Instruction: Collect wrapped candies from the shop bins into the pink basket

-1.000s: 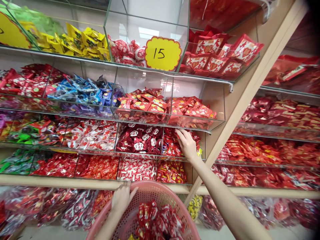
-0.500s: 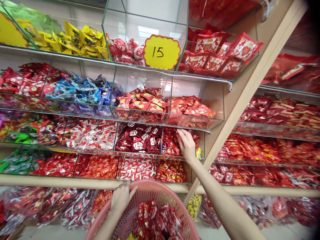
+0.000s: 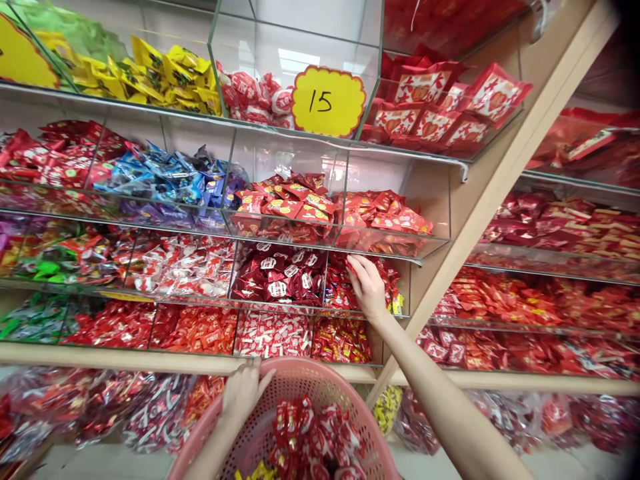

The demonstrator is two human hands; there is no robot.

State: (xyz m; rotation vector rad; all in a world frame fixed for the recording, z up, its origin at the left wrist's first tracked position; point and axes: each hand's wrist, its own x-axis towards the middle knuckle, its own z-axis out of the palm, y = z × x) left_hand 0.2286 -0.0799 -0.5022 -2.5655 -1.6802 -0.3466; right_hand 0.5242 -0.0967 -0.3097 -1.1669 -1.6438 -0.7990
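My left hand (image 3: 243, 390) grips the rim of a pink plastic basket (image 3: 367, 413), its thumb over the inside wall. Red wrapped candies (image 3: 320, 437) lie in the basket, with a few yellow-wrapped candies (image 3: 257, 471) at its lower left. Further up, my right hand (image 3: 369, 288) reaches into the rightmost compartment of a shelf row, over small red-wrapped candies (image 3: 336, 277). Its fingers are closed together, and a bit of red wrapper shows at the fingertips. My palm and wrist hide part of that compartment.
Clear dividers split the shelves into compartments of candies. Dark red packets (image 3: 280, 277) fill the compartment to the left. A yellow price tag (image 3: 329, 101) marked 15 hangs above. A slanting wooden post (image 3: 470, 220) stands right of my right hand. Bagged candies (image 3: 155, 413) sit below the shelf.
My right hand has shifted slightly left within the same compartment, fingers still closed. My left hand stays on the basket rim. The view has moved a little.
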